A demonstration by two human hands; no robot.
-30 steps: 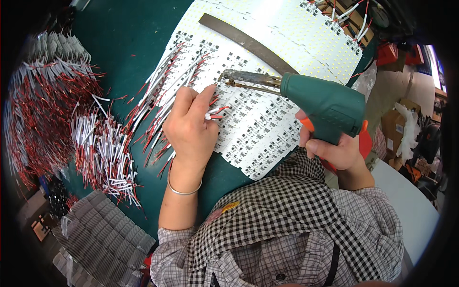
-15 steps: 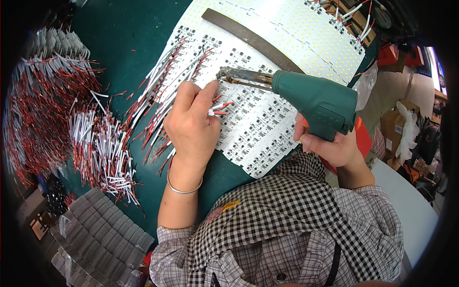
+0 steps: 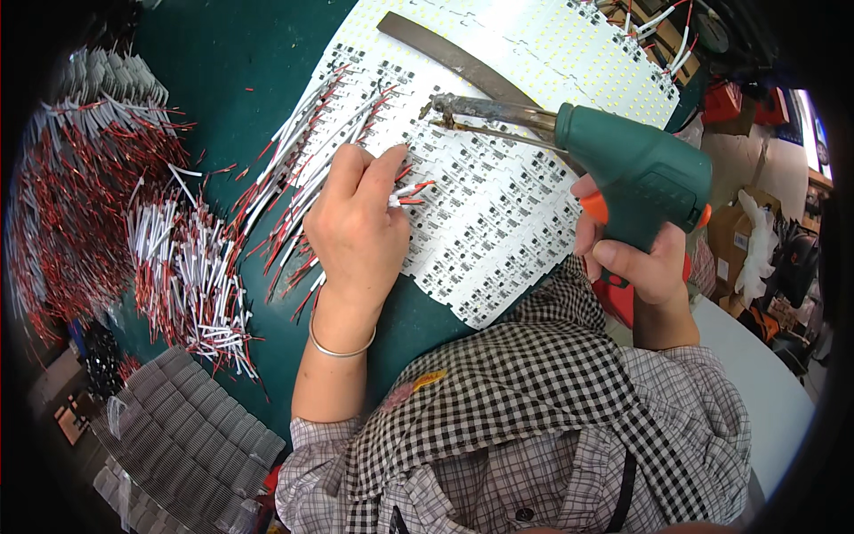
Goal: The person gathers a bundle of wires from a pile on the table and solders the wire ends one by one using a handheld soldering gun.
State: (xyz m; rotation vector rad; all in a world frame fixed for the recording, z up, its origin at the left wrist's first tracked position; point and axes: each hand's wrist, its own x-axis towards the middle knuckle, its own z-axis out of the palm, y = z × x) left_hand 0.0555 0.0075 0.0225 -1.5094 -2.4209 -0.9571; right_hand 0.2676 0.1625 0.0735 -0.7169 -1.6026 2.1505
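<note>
My right hand [image 3: 639,263] grips a green soldering gun [image 3: 636,169] by its handle. The gun's dark, crusted tip points left over white circuit boards [image 3: 498,254], a short way right of my left fingertips. Closed in a pinch, my left hand [image 3: 358,222] holds several short red-and-white wires [image 3: 411,196], whose ends stick out past the fingers on the right. Its index fingertip is at the boards' surface; whether it presses a wire there I cannot tell. More white, red and black wires [image 3: 289,165] lie in rows at the boards' left, running beneath my left hand.
A curved brown metal bar [image 3: 458,64] lies across the boards. Heaps of cut wires [image 3: 191,276] and bundled wires [image 3: 89,214] cover the left of the green table [image 3: 240,53]. Stacked grey ribbed parts [image 3: 182,427] are at the lower left. Cardboard boxes [image 3: 743,236] stand at the right.
My right hand has drawn the soldering gun to the right, so its tip is farther from my left fingertips. My left hand stays almost where it was, still holding the wires.
</note>
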